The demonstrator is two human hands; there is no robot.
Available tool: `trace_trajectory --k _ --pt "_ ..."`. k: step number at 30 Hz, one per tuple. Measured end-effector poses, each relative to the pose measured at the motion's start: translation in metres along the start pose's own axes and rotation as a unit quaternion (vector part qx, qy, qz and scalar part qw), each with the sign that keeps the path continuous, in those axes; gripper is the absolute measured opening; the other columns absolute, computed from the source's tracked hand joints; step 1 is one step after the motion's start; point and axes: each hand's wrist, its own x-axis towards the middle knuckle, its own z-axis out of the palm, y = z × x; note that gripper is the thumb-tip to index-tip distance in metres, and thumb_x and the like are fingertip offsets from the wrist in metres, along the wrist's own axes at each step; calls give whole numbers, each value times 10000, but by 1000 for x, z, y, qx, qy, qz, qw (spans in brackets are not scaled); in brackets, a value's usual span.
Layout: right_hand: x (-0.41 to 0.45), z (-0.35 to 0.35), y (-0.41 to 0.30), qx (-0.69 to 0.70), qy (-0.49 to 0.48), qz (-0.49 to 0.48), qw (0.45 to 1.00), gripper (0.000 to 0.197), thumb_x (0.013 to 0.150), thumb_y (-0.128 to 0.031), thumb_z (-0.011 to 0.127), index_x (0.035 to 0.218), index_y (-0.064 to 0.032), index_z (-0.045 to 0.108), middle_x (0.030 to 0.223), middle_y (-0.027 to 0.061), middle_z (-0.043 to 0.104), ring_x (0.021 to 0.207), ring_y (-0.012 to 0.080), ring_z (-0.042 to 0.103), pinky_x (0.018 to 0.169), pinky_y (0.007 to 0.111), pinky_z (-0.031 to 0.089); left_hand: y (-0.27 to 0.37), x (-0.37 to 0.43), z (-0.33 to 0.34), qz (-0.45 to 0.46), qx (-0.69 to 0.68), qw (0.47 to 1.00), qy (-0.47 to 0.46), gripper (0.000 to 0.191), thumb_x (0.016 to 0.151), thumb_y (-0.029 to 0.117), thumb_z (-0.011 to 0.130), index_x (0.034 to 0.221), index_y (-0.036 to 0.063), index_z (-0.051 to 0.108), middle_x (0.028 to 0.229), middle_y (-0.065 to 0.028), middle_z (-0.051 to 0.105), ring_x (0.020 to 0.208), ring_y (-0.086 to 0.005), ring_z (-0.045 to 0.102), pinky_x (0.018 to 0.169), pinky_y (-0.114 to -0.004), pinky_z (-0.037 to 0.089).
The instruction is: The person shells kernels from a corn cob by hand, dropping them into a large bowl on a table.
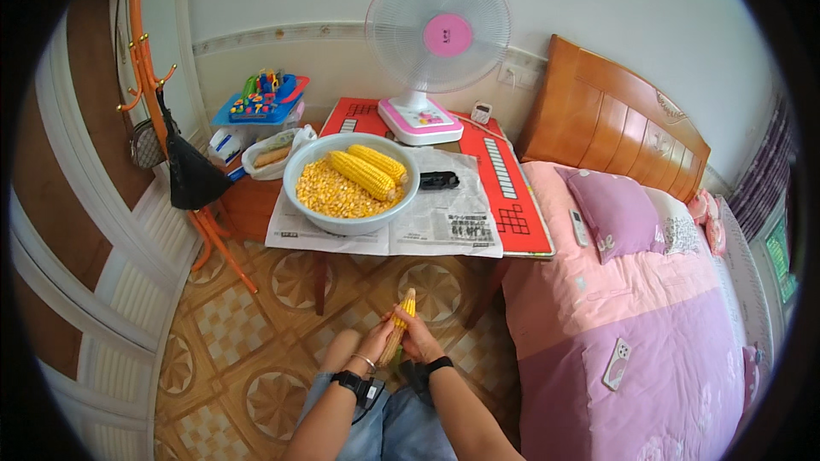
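A partly shelled corn cob (397,329) is held above my knees, its far end pointing away from me. Some yellow kernels are left near the top, while the lower part is bare. My left hand (379,335) grips the cob from the left side. From the right, my right hand (417,335) closes around it, thumb near the kernels. On the table ahead sits a pale blue basin (351,225). Loose corn kernels (327,195) fill its bottom, and two whole yellow corn ears (362,174) lie on top of them.
Newspaper (442,224) lies under the basin on a red-topped table (522,205), beside a black plastic object (439,180). Behind stands a pink-and-white fan (419,118). A coat rack (154,109) is at left. The bed (576,358) at right holds a phone (616,364) and a remote control (578,227).
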Motion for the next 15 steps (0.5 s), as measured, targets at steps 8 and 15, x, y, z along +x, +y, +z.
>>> trace_trajectory --k 8,15 --pt "5 -9 5 6 1 -11 1000 222 877 -201 606 1035 -76 512 921 83 599 888 212 587 812 349 489 20 -5 10 -28 -72 997 0 460 961 332 426 1235 -32 483 1165 -80 555 1048 -153 518 907 -263 395" --pt "0 -5 3 6 4 -10 1000 251 885 -198 591 1069 -68 481 942 103 584 923 228 576 839 370 481 5 1 5 -11 -30 999 -15 448 962 324 419 1224 -30 498 1140 -82 572 1037 -152 527 909 -263 393"
